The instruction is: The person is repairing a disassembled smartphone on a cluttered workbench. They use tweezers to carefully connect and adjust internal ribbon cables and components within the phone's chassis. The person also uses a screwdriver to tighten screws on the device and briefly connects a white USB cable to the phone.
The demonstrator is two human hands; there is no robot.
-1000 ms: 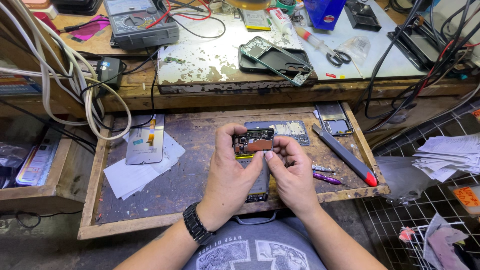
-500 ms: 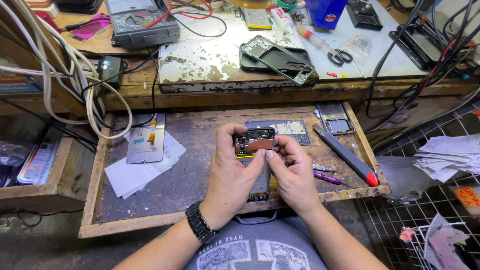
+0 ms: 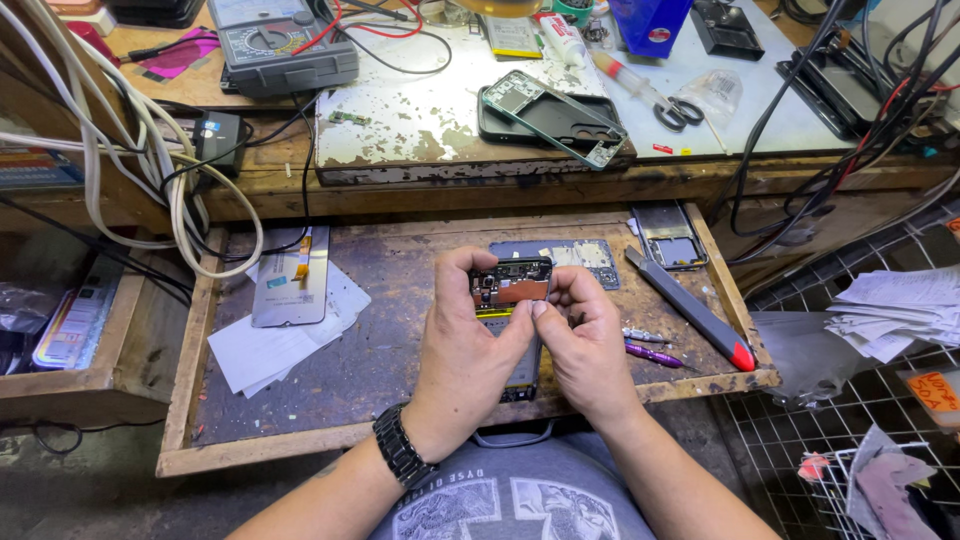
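Both hands hold an opened phone over a pulled-out wooden drawer tray. Its exposed board with a copper-coloured patch faces up. My left hand, with a black watch on the wrist, grips the phone's left side, thumb on the lower part. On the right side my right hand pinches the phone, fingertips at its top edge and thumb near the middle. The phone's lower end pokes out below my palms.
On the tray lie a phone screen with flex cable on white papers, a circuit panel, a metal frame part, a red-tipped utility knife and purple tweezers. The bench above holds a multimeter, a green phone frame, scissors and cables.
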